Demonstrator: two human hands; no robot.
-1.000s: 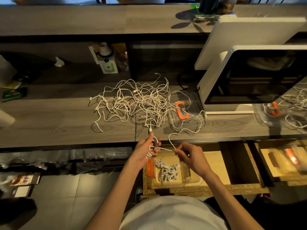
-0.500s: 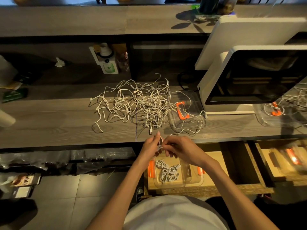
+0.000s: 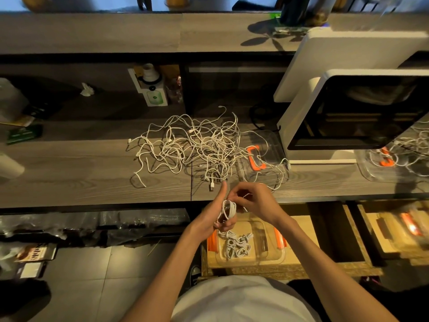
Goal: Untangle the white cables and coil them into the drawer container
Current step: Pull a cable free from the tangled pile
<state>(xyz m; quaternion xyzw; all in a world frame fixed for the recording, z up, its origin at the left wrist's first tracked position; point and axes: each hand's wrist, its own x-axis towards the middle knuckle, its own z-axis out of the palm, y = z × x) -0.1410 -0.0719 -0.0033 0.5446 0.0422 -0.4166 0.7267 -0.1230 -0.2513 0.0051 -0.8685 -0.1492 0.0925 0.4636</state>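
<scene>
A tangled heap of white cables [image 3: 197,147] lies on the grey wooden counter. My left hand [image 3: 216,214] is shut on a small coil of white cable [image 3: 228,210], thumb up, just in front of the counter edge. My right hand [image 3: 253,201] pinches the loose end of that same cable right beside the coil. Below both hands, a clear container with orange clips [image 3: 269,252] sits in the open wooden drawer [image 3: 301,231]. Several coiled white cables [image 3: 236,246] lie inside the container.
A clear lid with an orange handle [image 3: 257,156] rests on the counter under the heap's right edge. A white appliance with a dark door [image 3: 348,108] stands at right. Another clear lid with cables [image 3: 392,163] lies far right. A second drawer [image 3: 394,228] is open at right.
My right hand has come in from the right to meet my left hand, winding the loose stretch of cable onto the coil. The coil in my left hand has grown.
</scene>
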